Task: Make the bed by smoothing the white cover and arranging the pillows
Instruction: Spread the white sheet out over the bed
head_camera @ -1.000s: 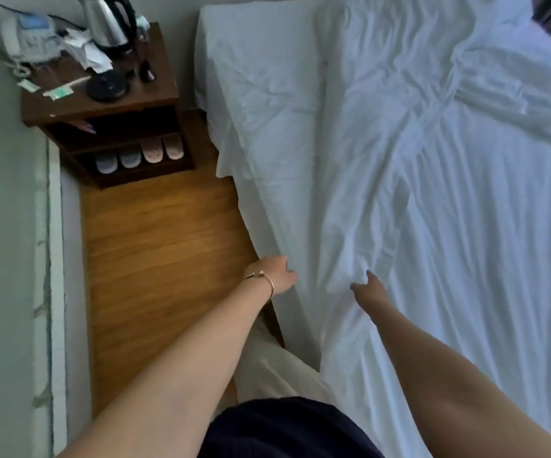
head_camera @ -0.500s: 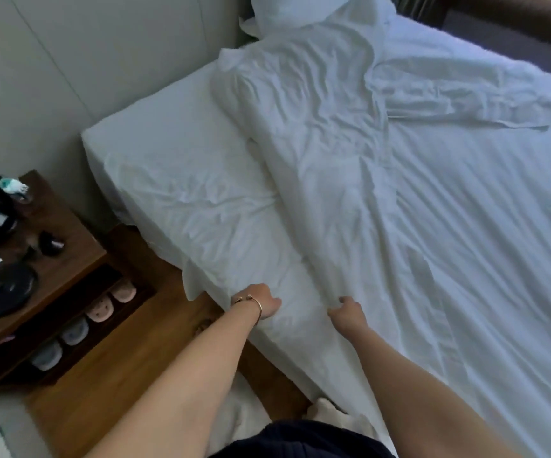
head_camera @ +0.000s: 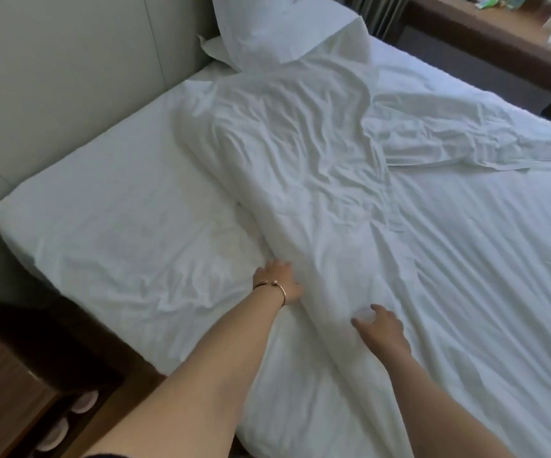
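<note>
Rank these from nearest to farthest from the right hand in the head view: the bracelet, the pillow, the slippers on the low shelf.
From the right hand:
1. Bracelet, just to its left, on the other wrist.
2. Slippers, at lower left, on the low shelf beside the bed.
3. Pillow, far up at the head of the bed.

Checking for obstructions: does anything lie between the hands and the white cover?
Nothing visible does. The left hand rests against the bunched edge of the white cover, and the right hand lies on it.

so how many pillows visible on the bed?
1: a white pillow at the head of the bed, against the headboard. Others may be hidden under the bunched cover.
</note>
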`<state>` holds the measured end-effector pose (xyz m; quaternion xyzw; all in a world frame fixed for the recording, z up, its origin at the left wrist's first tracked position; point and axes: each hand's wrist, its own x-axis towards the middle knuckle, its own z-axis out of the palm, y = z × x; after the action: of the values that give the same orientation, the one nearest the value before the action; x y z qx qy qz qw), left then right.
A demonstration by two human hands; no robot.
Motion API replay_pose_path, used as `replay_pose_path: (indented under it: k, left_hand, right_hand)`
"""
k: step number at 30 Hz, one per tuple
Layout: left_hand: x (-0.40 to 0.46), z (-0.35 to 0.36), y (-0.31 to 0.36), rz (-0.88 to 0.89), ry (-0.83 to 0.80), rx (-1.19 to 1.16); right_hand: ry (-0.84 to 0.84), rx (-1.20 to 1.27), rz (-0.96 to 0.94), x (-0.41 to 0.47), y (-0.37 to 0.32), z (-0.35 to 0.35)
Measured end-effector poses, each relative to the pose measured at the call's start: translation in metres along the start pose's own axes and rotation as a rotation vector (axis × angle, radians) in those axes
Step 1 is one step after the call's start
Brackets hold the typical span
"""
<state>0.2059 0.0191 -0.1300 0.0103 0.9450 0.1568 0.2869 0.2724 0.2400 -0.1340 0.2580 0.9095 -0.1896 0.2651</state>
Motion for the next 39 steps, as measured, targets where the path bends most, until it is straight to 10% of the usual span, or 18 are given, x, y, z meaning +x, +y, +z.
replay_pose_path:
  k: [6, 11, 20, 34, 39]
  left_hand:
    - [0.148, -0.064, 0.045, 0.289, 0.063, 0.089]
    - [0.249, -0.04, 0.002, 0.007, 0.108, 0.311]
    - [0.303, 0.026, -0.02, 0.105, 0.423, 0.341]
    - [0.325, 0.031, -0.018, 0.102, 0.296, 0.368]
    - [0.29, -0.037, -0.031, 0.219, 0.183, -0.287]
  right_hand:
    - [0.025, 0.137, -0.032, 0.139, -0.078, -0.031]
    - [0.071, 0.004, -0.062, 0.232, -0.097, -0.004]
    - [0.324, -0.049, -0.206, 0.343, -0.131, -0.009]
    - [0.206, 0.511, -0.107, 0.344, -0.209, -0.05]
    - [0.139, 0.676, -0.351, 0.262, -0.228, -0.055]
